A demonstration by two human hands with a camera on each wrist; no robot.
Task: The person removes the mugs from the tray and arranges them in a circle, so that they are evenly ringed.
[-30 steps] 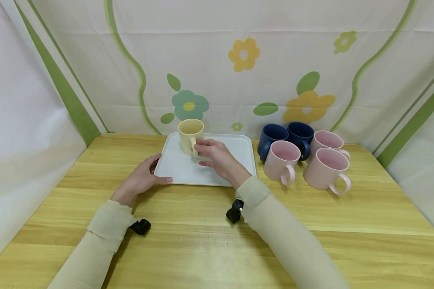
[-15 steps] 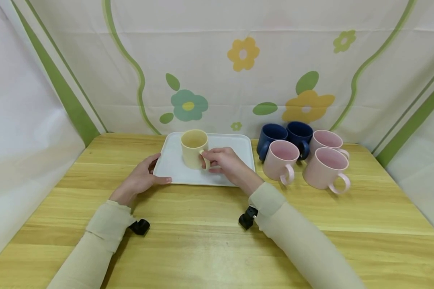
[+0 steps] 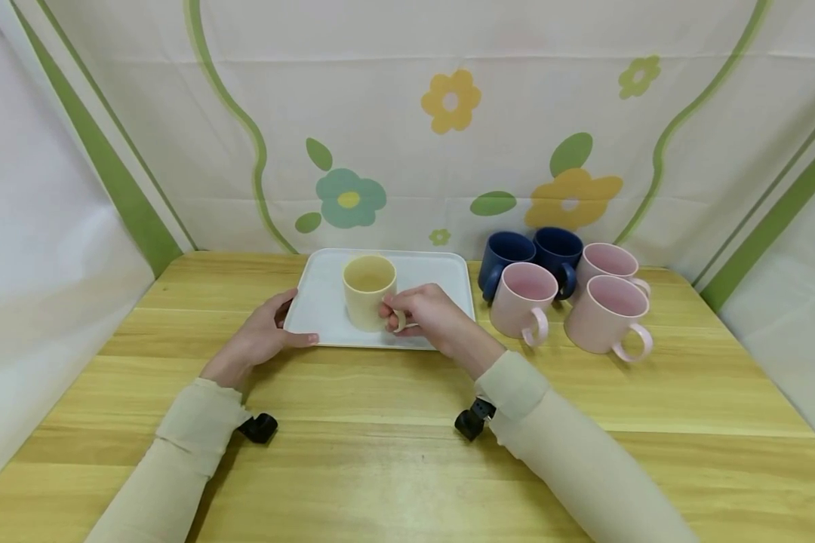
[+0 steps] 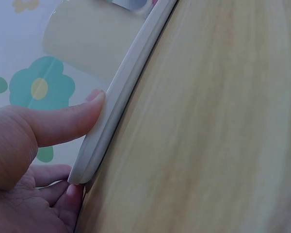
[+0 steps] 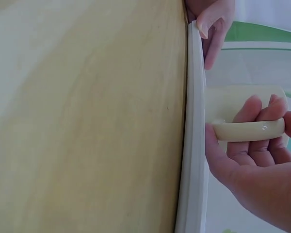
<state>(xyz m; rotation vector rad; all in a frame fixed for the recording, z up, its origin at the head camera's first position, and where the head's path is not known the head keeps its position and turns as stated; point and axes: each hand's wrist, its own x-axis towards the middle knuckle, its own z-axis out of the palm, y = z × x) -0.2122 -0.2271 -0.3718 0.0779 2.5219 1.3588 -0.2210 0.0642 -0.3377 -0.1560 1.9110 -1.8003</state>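
A pale yellow mug (image 3: 365, 308) stands upright on a white rectangular tray (image 3: 448, 279), near its front edge. My right hand (image 3: 437, 317) grips the mug by its handle; in the right wrist view, fingers pass through the handle (image 5: 250, 131) and the thumb is at its upper end. At the tray's front left corner, my left hand (image 3: 263, 332) holds the rim. The left wrist view shows its thumb (image 4: 63, 124) on the rim's top and the other fingers curled at the corner, partly hidden. The mug's far side cannot be seen.
To the right of the tray stand two dark blue mugs (image 3: 507, 260) at the back and several pink mugs (image 3: 521, 302), close together with handles facing forward or right. All are on a wooden table (image 3: 380, 445). A flower-patterned cloth (image 3: 394, 136) hangs behind.
The yellow mug has come forward across the tray, from its back left towards the front edge, with my right hand on its handle. My left hand has stayed at the tray's corner.
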